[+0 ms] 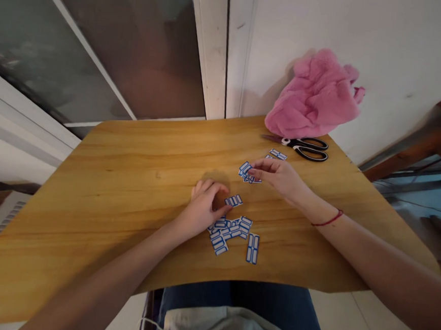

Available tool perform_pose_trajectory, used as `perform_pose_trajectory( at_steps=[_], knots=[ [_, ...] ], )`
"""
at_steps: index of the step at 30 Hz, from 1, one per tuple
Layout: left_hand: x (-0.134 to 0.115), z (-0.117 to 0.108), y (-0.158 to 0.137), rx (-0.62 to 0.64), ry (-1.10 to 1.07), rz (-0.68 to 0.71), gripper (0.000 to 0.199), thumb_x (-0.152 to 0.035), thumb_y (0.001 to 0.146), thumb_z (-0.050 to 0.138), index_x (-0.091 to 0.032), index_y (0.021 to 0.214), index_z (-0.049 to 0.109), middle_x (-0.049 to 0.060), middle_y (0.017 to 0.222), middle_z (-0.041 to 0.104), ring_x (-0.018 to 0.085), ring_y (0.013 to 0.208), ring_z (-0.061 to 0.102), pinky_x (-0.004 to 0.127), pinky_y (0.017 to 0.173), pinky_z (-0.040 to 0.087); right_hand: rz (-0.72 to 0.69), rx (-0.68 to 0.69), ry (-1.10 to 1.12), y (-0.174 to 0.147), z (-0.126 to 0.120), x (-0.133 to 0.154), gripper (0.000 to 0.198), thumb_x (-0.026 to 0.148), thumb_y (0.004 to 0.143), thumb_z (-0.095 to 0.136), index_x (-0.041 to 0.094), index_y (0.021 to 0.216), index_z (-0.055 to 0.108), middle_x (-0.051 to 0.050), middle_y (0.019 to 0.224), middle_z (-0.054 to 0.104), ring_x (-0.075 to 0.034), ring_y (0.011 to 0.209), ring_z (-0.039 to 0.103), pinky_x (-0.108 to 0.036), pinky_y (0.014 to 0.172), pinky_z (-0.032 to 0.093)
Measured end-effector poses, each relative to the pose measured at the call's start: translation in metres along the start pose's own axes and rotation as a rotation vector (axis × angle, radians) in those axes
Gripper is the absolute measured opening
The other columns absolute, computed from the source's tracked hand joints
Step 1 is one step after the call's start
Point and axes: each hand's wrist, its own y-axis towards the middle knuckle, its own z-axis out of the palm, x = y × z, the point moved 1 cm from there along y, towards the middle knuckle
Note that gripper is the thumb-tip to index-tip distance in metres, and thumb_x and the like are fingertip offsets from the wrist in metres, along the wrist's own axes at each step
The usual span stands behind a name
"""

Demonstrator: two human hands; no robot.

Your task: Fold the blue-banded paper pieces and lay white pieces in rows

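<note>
Small white label stickers with blue borders lie on the wooden table. My right hand (276, 175) pinches label stickers (245, 169) between thumb and fingertips, over or against a few others at the same spot. My left hand (207, 203) rests on the table with its fingers curved and the thumb held apart. One label piece (234, 200) lies by the left thumb and index finger, and I cannot tell if they touch it. Below the thumb is a loose, overlapping pile of labels (232, 229), partly hidden by the hand. A single label piece (252, 248) lies right of the pile.
Black-handled scissors (306, 147) lie at the back right, before a pink plush cloth (319, 99) against the wall. More labels (278, 154) sit between the scissors and my right hand. The table's (128, 178) near edge is at my lap.
</note>
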Motion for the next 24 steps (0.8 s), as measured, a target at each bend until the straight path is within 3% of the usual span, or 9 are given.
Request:
perform_pose_trajectory(
  at_steps=[3, 10, 16, 24],
  knots=[
    [0.001, 0.002, 0.0, 0.002, 0.024, 0.009, 0.028, -0.036, 0.077, 0.068, -0.022, 0.1, 0.062, 0.005, 0.099, 0.057, 0.024, 0.098, 0.045, 0.038, 0.085, 0.035, 0.003, -0.026, 0.003, 0.0, 0.002, 0.0, 0.032, 0.04, 0.064, 0.076, 0.016, 0.084, 0.069, -0.003, 0.083, 0.068, -0.011, 0.069, 0.056, -0.027, 0.067, 0.045],
    [-0.005, 0.0, 0.001, 0.063, 0.0, -0.02, 0.006, -0.025, 0.079, 0.066, -0.021, 0.084, 0.066, 0.004, 0.096, 0.055, 0.023, 0.101, 0.045, 0.038, 0.09, 0.033, 0.011, -0.039, 0.043, -0.002, 0.006, -0.001, 0.036, 0.041, 0.062, 0.077, 0.015, 0.085, 0.068, -0.003, 0.081, 0.068, -0.008, 0.059, 0.053, -0.025, 0.061, 0.045],
    [-0.002, 0.004, -0.002, 0.009, 0.034, 0.012, 0.027, -0.029, 0.075, 0.067, -0.02, 0.1, 0.061, 0.005, 0.1, 0.058, 0.023, 0.098, 0.046, 0.038, 0.086, 0.035, -0.021, -0.033, 0.098, -0.003, 0.011, -0.002, 0.032, 0.039, 0.062, 0.077, 0.016, 0.08, 0.063, 0.0, 0.073, 0.067, -0.008, 0.057, 0.056, -0.026, 0.059, 0.047],
    [-0.009, -0.003, -0.002, 0.132, -0.004, -0.028, 0.008, -0.02, 0.076, 0.064, -0.022, 0.083, 0.068, 0.005, 0.097, 0.055, 0.023, 0.102, 0.046, 0.039, 0.092, 0.034, -0.028, -0.034, 0.119, -0.002, 0.012, -0.01, 0.032, 0.036, 0.064, 0.076, 0.016, 0.083, 0.061, 0.001, 0.072, 0.067, -0.009, 0.057, 0.058, -0.026, 0.06, 0.049]
  ],
)
